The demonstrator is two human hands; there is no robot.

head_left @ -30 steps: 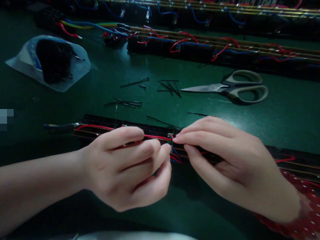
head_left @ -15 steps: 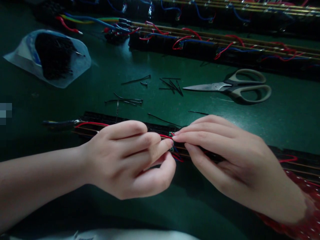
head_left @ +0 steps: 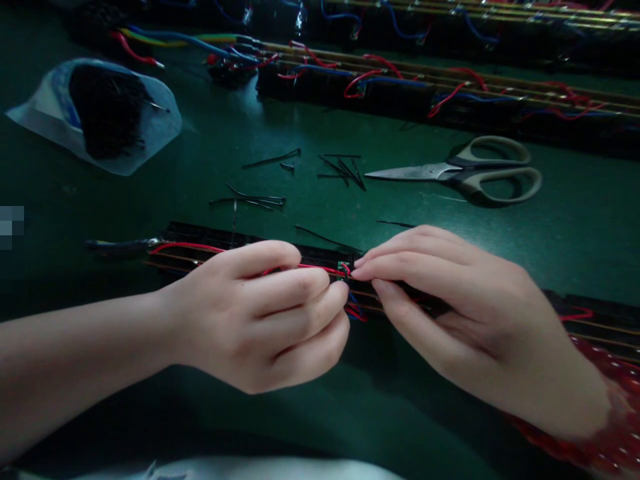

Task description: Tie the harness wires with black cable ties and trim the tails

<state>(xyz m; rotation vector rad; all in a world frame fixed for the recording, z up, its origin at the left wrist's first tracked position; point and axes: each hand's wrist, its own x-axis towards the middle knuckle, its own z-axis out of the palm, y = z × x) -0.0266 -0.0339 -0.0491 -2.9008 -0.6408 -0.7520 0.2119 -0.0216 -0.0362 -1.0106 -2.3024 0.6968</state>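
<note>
A long black strip (head_left: 200,233) with brass-coloured rails and red and blue wires lies crosswise under both hands. My left hand (head_left: 270,313) rests over it with fingers curled and pressed together; what they grip, if anything, is hidden. A red wire (head_left: 320,268) runs out from beneath its fingers to a small green circuit board (head_left: 343,269). Just right of that board is my right hand (head_left: 440,300), its forefinger and middle finger together and the thumb close below. Whether something thin lies between those fingertips cannot be made out.
Scissors (head_left: 450,172) lie behind my right hand. Several black cable ties (head_left: 257,200) are scattered left of them. An open plastic bag (head_left: 160,123) full of black ties sits at the left. More wired strips (head_left: 400,80) stretch across the back.
The left thumb and fingers have drawn closer together, and the left fingers cover less of the board. My right hand has shifted slightly right.
</note>
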